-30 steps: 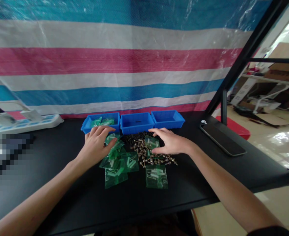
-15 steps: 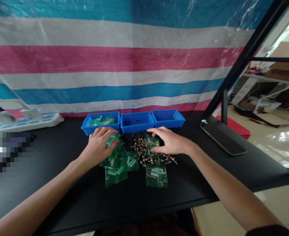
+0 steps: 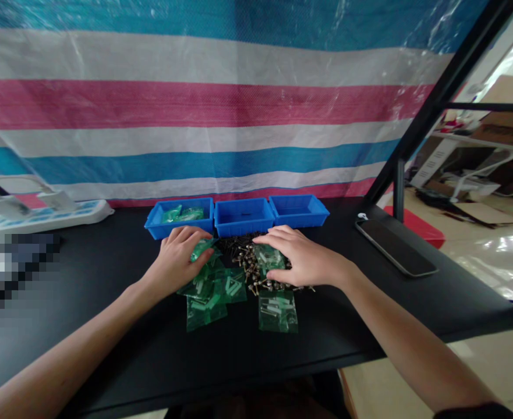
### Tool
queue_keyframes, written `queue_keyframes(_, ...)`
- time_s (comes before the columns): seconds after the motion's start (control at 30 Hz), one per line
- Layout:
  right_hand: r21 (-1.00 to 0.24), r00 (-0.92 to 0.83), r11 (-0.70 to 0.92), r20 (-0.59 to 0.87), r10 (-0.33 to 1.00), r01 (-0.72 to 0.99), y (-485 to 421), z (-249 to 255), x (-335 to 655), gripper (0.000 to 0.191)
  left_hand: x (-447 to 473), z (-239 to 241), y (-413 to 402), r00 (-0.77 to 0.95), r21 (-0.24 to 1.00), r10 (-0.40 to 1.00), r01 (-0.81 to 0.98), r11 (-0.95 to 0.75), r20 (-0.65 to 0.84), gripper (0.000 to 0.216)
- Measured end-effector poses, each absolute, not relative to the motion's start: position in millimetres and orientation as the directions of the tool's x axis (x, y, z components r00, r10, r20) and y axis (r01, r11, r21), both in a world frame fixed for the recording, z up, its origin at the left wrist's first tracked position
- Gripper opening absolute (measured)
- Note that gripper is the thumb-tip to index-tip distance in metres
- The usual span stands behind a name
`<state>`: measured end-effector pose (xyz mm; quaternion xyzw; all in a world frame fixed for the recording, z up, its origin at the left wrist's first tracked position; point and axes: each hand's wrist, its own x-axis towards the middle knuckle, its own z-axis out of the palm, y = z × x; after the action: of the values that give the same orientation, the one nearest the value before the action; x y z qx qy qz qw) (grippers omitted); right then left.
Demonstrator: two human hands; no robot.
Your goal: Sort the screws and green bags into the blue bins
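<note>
My left hand [image 3: 178, 256] curls over the top of a heap of small green plastic bags [image 3: 206, 308]. A green bag [image 3: 198, 249] shows between its thumb and bent fingers. My right hand [image 3: 302, 256] is over a pile of loose screws [image 3: 251, 270] with metallic heads. Its thumb and fingers are spread apart around another green bag [image 3: 268, 257] on the pile, and its palm side is hidden. Nearer the table edge, a flat green bag [image 3: 278, 311] with pale, slim pieces inside lies by itself.
Three blue bins stand in a row behind the pile: the left bin [image 3: 149, 224] holds green bags, beside the middle bin [image 3: 244, 226] and right bin [image 3: 302, 218]. A phone [image 3: 396, 247] lies right, a power strip [image 3: 94, 212] far left. Striped sheeting [image 3: 239, 105] hangs behind.
My right hand has moved slightly left and farther over the screw pile, with its fingers around the green bag there. My left hand has hardly moved.
</note>
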<state>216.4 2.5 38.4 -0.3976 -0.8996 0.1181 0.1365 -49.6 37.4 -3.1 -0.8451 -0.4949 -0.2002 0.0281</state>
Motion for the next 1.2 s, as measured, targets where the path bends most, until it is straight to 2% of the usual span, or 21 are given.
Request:
queue_keyframes(0.13, -0.343, -0.728, 0.7, 0.065, 0.683, 0.626, -16, 51, 208, 0.036, -49, -3, 37, 0.435, 0.147, 0.821, 0.845, -0.514, 0.369, 0.031)
queue_keyframes(0.27, -0.317, -0.774, 0.748, 0.062, 0.63, 0.584, -37, 63, 200, 0.028, -49, -3, 36, 0.428, 0.145, 0.818, 0.847, -0.511, 0.384, 0.03)
queue_keyframes(0.37, -0.297, -0.795, 0.764, 0.023, 0.606, 0.573, -45, 65, 199, 0.027, -48, -3, 37, 0.43, 0.143, 0.819, 0.847, -0.512, 0.381, 0.029)
queue_keyframes(0.53, -0.193, -0.81, 0.789, -0.062, 0.583, 0.583, -46, 53, 199, 0.037, -49, -4, 37, 0.429, 0.161, 0.82, 0.842, -0.515, 0.38, 0.029)
queue_keyframes(0.7, -0.09, -0.813, 0.808, -0.047, 0.58, 0.582, -46, 44, 194, 0.029, -48, -4, 37, 0.431, 0.158, 0.819, 0.842, -0.516, 0.379, 0.028)
queue_keyframes(0.9, -0.055, -0.819, 0.817, -0.05, 0.571, 0.573, -49, 43, 189, 0.017, -48, -5, 37, 0.434, 0.154, 0.814, 0.839, -0.521, 0.386, 0.027)
queue_keyframes(1.1, 0.05, -0.848, 0.848, -0.023, 0.529, 0.527, -62, 42, 183, 0.01, -49, -7, 38, 0.436, 0.162, 0.807, 0.833, -0.529, 0.398, 0.026)
queue_keyframes(1.2, 0.036, -0.862, 0.861, 0.015, 0.507, 0.507, -63, 46, 183, 0.007, -49, -6, 39, 0.435, 0.164, 0.807, 0.832, -0.53, 0.4, 0.026)
